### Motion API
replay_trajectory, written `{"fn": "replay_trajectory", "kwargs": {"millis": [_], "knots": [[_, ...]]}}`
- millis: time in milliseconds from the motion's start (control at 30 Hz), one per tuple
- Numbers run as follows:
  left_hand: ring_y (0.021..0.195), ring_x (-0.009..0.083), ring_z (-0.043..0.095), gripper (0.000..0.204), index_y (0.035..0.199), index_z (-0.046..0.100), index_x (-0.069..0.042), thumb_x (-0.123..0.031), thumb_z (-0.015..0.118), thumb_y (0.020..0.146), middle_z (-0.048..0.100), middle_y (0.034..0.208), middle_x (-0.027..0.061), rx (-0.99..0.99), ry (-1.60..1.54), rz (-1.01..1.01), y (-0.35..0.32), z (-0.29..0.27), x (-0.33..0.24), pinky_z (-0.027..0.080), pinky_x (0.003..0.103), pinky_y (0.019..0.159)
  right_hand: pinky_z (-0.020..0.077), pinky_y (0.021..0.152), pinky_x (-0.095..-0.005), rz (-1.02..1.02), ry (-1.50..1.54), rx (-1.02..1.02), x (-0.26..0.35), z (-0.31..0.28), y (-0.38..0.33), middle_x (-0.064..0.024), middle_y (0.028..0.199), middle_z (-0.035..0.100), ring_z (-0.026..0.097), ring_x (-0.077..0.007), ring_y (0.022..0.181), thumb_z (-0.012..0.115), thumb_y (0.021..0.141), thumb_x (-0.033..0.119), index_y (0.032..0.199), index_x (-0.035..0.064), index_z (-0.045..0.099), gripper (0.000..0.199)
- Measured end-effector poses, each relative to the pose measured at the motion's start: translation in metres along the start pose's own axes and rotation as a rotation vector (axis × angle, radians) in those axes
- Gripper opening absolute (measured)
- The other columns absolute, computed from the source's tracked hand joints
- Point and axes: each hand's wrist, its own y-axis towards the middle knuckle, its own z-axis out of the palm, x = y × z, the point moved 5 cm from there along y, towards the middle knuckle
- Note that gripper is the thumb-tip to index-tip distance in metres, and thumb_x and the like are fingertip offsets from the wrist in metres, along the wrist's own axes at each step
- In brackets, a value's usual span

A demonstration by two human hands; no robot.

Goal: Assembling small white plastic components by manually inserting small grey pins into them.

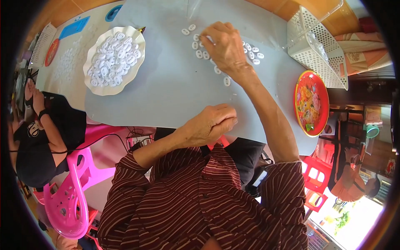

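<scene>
Several small white oval pieces with dark markings [206,55] lie loosely scattered on the grey table [166,83], some of them under and around my right hand [225,46]. That hand is stretched far forward, its fingers bent down and drawn together over the pieces; its fingertips are partly hidden, so what they pinch does not show clearly. My left hand [211,123] is curled into a loose fist at the near table edge, and its inside is hidden. To the left, a cream scallop-edged plate [142,54] carries a heap of the same white pieces [114,60].
At the right stand a white perforated basket [335,68] and a red round tray with a flower pattern [298,104]. On the far left a person [52,133] sits by a table with more white pieces and a blue tray [75,28]. A pink chair [77,196] stands below.
</scene>
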Motion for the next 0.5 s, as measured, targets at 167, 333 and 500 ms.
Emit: {"fn": "replay_trajectory", "kwargs": {"millis": [167,333,500], "knots": [[0.068,0.0228,0.049,0.010,0.084,0.050,0.001,-0.007,0.048,0.088,0.049,0.075,0.0108,0.024,-0.027,-0.015,0.001,0.001,-0.003,0.042,0.033,0.063,0.0433,0.079,-0.0401,-0.233,0.063,-0.143,0.030,0.022,0.019,-0.0039,0.097,0.060,0.053,-0.0251,0.091,0.065,0.076,0.013,0.089,0.0089,0.065,0.013],[0.070,0.0258,0.051,0.014,0.086,0.050,0.001,-0.011,0.047,0.091,0.051,0.078,0.0125,0.061,-0.056,-0.078,0.001,0.000,-0.002,0.045,0.035,0.064,0.0445,0.077,-0.0407,-0.169,-0.025,-0.004,0.009,0.010,0.005,-0.0051,0.086,0.062,0.056,-0.0276,0.088,0.063,0.078,0.012,0.084,0.0075,0.065,0.008],[0.067,0.0226,0.048,0.008,0.085,0.051,0.001,-0.006,0.048,0.088,0.049,0.075,0.0104,0.014,-0.032,-0.031,0.001,0.002,0.000,0.041,0.032,0.062,0.0471,0.067,-0.0382,-0.055,0.089,-0.168,-0.042,-0.034,-0.014,-0.0086,0.078,0.062,0.058,-0.0290,0.074,0.059,0.080,0.008,0.081,0.0052,0.064,0.005]]}}
